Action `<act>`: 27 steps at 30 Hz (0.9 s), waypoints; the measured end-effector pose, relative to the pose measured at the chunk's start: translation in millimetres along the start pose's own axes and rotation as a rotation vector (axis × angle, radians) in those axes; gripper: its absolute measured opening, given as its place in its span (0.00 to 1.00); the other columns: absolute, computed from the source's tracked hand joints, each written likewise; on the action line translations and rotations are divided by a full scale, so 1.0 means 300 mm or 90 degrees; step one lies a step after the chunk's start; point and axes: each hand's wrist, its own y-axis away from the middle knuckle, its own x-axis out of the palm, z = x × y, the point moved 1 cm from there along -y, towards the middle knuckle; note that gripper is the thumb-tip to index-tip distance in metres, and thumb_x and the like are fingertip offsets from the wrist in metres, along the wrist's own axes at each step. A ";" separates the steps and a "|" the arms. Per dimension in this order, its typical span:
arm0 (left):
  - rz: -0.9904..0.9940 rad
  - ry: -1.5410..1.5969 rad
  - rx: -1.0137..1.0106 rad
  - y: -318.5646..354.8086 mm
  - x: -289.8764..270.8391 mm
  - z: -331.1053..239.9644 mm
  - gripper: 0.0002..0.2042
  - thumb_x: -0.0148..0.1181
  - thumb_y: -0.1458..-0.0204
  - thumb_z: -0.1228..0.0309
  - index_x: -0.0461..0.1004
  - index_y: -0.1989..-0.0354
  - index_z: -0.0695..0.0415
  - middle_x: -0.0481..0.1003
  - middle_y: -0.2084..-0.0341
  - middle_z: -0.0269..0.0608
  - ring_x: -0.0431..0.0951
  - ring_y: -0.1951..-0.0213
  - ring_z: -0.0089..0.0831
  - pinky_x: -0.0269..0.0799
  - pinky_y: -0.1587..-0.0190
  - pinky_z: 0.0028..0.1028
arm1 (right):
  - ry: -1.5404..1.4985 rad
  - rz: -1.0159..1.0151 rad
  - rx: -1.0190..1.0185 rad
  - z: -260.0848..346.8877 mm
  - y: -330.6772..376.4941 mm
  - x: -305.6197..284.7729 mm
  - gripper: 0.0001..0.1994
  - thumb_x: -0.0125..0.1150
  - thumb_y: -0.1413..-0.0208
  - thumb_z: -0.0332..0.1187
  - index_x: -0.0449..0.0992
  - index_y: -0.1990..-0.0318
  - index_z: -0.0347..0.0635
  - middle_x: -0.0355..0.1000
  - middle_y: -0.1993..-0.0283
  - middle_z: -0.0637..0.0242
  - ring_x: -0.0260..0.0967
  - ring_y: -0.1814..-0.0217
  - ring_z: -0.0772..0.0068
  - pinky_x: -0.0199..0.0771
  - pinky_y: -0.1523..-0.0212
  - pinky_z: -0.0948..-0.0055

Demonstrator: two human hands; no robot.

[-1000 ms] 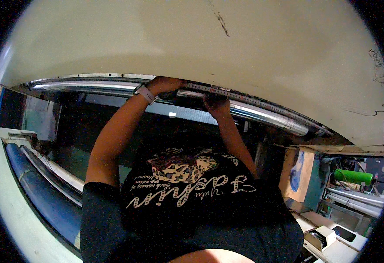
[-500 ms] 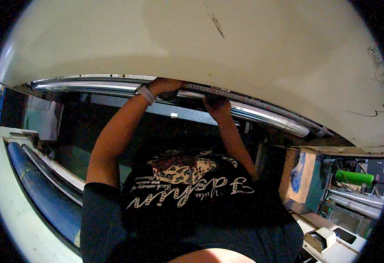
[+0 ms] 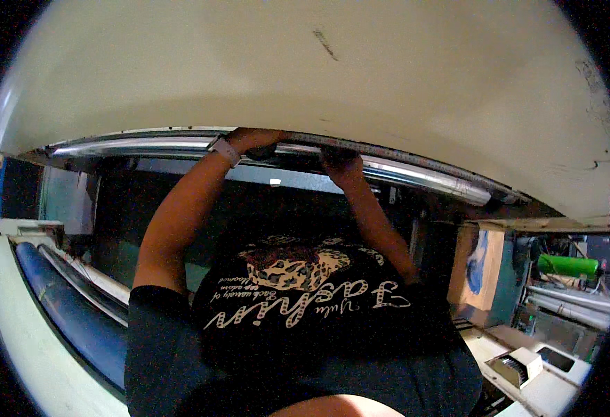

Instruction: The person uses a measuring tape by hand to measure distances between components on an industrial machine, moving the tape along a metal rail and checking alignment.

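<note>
My left hand (image 3: pixel 255 141), with a pale watch (image 3: pixel 225 149) on its wrist, reaches up to a long shiny metal roller (image 3: pixel 423 179) under the lower edge of a cream panel (image 3: pixel 305 76). Close to its right, my right hand (image 3: pixel 344 168) is raised to the same roller. A measuring scale strip (image 3: pixel 378 150) with fine marks runs along the panel's edge, just above both hands. Deep shadow and the panel's edge hide the fingers of both hands, so I cannot make out whether they grip anything.
At the lower left, a blue roller (image 3: pixel 68 313) lies in a pale machine frame (image 3: pixel 2 278). To the right stand a brown board (image 3: pixel 484 267) with a blue patch and a green cylinder (image 3: pixel 567 265). A small cream box-shaped part (image 3: pixel 520 367) sits at the lower right.
The view has shifted slightly, with the panel's marks now farther left. Both hands stay at the roller, in almost the same places.
</note>
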 end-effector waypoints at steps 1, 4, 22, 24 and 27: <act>0.006 0.003 0.000 -0.002 -0.003 -0.001 0.17 0.49 0.54 0.62 0.66 0.56 0.55 0.69 0.60 0.48 0.67 0.56 0.44 0.61 0.53 0.38 | 0.012 0.093 0.021 -0.004 -0.008 -0.011 0.16 0.38 0.48 0.42 0.67 0.57 0.46 0.66 0.55 0.63 0.62 0.53 0.60 0.61 0.51 0.58; 0.018 0.009 0.015 -0.026 -0.022 -0.017 0.17 0.49 0.54 0.62 0.66 0.56 0.55 0.69 0.59 0.48 0.67 0.56 0.44 0.61 0.52 0.38 | -0.453 -0.043 0.092 -0.111 -0.022 0.176 0.18 0.39 0.49 0.44 0.67 0.56 0.46 0.66 0.54 0.61 0.61 0.51 0.57 0.60 0.50 0.60; 0.006 0.023 0.009 -0.006 -0.008 -0.011 0.18 0.49 0.53 0.60 0.66 0.55 0.55 0.68 0.58 0.47 0.66 0.55 0.43 0.61 0.52 0.38 | -0.349 -0.295 0.053 -0.105 -0.036 0.289 0.17 0.38 0.50 0.47 0.68 0.61 0.50 0.69 0.65 0.63 0.66 0.66 0.57 0.65 0.75 0.62; -0.013 0.041 0.014 -0.005 0.004 -0.002 0.18 0.49 0.53 0.60 0.66 0.55 0.55 0.68 0.58 0.47 0.66 0.55 0.43 0.61 0.52 0.38 | -0.300 -0.270 0.042 -0.090 -0.023 0.237 0.16 0.38 0.49 0.47 0.67 0.60 0.51 0.69 0.63 0.64 0.65 0.65 0.57 0.65 0.71 0.61; -0.111 0.028 0.086 -0.007 0.041 0.047 0.19 0.49 0.52 0.59 0.66 0.54 0.55 0.68 0.57 0.46 0.66 0.54 0.43 0.60 0.51 0.38 | -0.248 -0.223 0.025 -0.074 -0.017 0.184 0.16 0.37 0.49 0.46 0.67 0.59 0.52 0.68 0.61 0.64 0.65 0.62 0.56 0.64 0.65 0.59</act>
